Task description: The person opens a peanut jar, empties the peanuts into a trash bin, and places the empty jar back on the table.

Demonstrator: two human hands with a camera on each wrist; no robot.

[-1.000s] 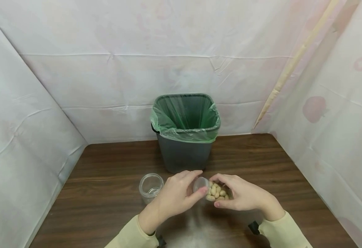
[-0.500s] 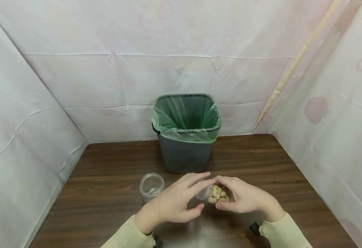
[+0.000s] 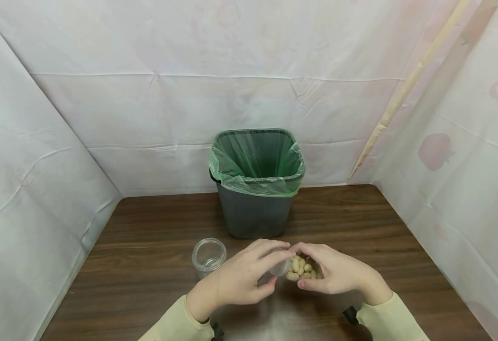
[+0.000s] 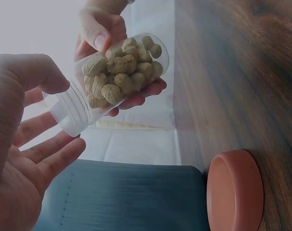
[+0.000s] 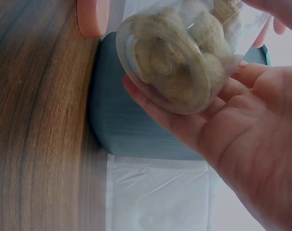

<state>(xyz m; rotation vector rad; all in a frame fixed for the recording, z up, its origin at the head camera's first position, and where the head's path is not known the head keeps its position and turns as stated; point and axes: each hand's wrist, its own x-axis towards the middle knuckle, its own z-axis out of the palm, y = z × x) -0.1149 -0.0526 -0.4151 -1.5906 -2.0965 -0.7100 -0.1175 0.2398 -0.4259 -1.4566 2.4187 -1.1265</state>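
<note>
My right hand [image 3: 338, 272] grips a clear jar of peanuts [image 4: 124, 72], which lies tilted on its side above the table. Its bottom faces the right wrist camera, with peanuts [image 5: 208, 36] pressed against the wall. At the mouth end sits a clear screw lid [image 4: 69, 110]. My left hand [image 3: 240, 274] holds this lid between thumb and fingers, the thumb at one edge and fingertips at the other. Left of that hand stands an uncovered clear jar [image 3: 209, 258] with nothing visible inside.
A grey bin [image 3: 255, 208] with a green liner [image 3: 259, 185] stands behind the hands. On the table [image 3: 155, 227] near the bin lies a shallow round orange piece [image 4: 235, 192], hidden in the head view. Fabric sheets [image 3: 180, 109] enclose the back and sides.
The left hand loosens from the lid, its thumb swinging away and its fingers reaching over, then thumb and fingers close in on the lid again. The right hand keeps the peanut jar nearly still.
</note>
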